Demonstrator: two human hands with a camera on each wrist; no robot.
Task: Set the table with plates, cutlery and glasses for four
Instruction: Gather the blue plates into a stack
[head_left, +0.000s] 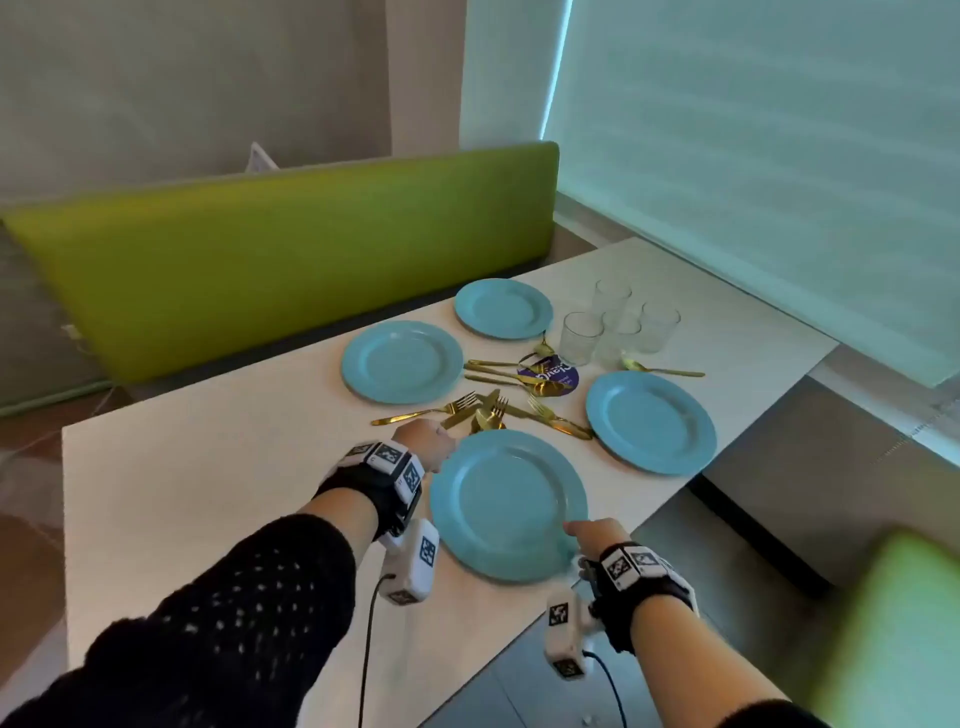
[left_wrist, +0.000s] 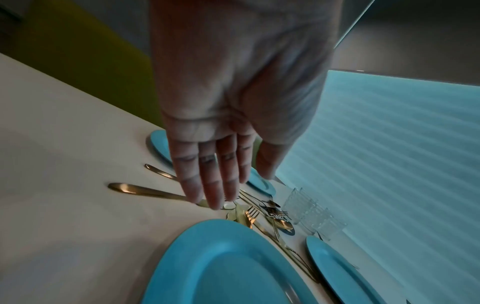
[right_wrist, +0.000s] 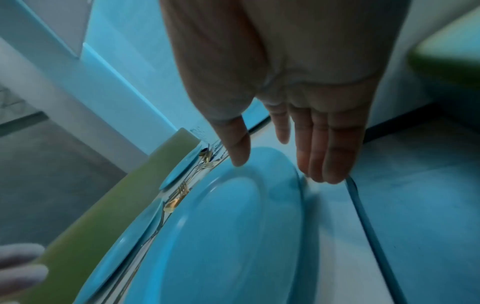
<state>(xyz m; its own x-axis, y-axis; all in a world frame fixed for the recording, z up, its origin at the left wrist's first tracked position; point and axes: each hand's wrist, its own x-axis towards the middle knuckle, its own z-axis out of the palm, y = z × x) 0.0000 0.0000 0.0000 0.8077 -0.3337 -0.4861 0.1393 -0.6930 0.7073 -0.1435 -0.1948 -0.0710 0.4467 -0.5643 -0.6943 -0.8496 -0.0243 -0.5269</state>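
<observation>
Near plate (head_left: 506, 506) sat flat on the white tabletop (head_left: 208, 467) at the person's edge, both hands at its rim. Right hand (head_left: 592, 535) was at the near-right rim: in the right wrist view the thumb (right_wrist: 240, 148) reached over the rim and the other fingers (right_wrist: 327, 156) hung straight past the plate edge; contact couldn't be confirmed, no grasp visible. Left hand (head_left: 423, 444) was at the far-left rim, released, fingers (left_wrist: 207, 181) straight and flat, tips over a gold fork (head_left: 423, 411) lying just left of the cutlery heap; touching or not, couldn't tell.

Other three blue plates: right plate (head_left: 650, 421) near the right tabletop edge, far-left plate (head_left: 401, 361) and far plate (head_left: 503, 307) along the bench side. All flat, apart from each other.

Gold cutlery pile (head_left: 511, 400) lay loose between the four plates, forks, knives and spoons crossed over each other, some on a round purple coaster (head_left: 549, 375). One gold spoon (head_left: 662, 368) lay apart, just beyond the right plate.

Four clear glasses (head_left: 621, 325) stood upright, clustered together at the far right, just beyond the coaster.

Green bench backrest (head_left: 285, 260) ran behind the tabletop. Both wrists wore black straps with white tracker blocks (head_left: 415, 564).
</observation>
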